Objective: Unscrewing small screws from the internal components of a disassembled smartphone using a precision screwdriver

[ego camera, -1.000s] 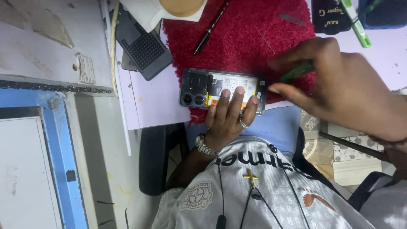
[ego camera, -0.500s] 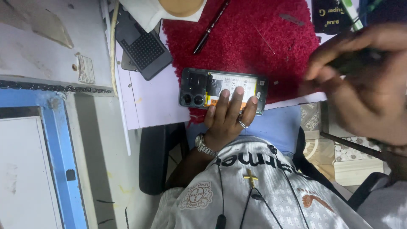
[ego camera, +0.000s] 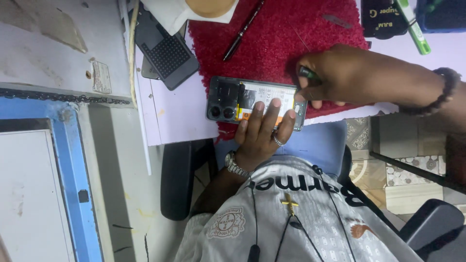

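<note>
1. Nearest the camera, a patterned grey shirt [ego camera: 291, 213] with a small cross pendant [ego camera: 290, 204] is seen, and a wristwatch [ego camera: 236, 166] is worn on the left wrist.
2. The left hand [ego camera: 262, 131] is laid open and flat, its fingers [ego camera: 268, 114] spread on the lower edge of an opened phone [ego camera: 242, 99], which is pinned down rather than gripped.
3. The phone lies with its back cover off, half on the red mat [ego camera: 281, 43] and half on the pale worktop [ego camera: 179, 116], with its camera end to the left.
4. The right hand [ego camera: 335, 77] is closed around a dark, green-tipped tool [ego camera: 307, 73], held against the phone's right end.
5. It is judged that the tool could slip and scratch the exposed parts or prick a pressing finger, since the fingers rest very near the tip.
6. Farther off, a pen [ego camera: 242, 31], a dark grilled device [ego camera: 165, 51] and a green marker [ego camera: 412, 24] are seen.
</note>
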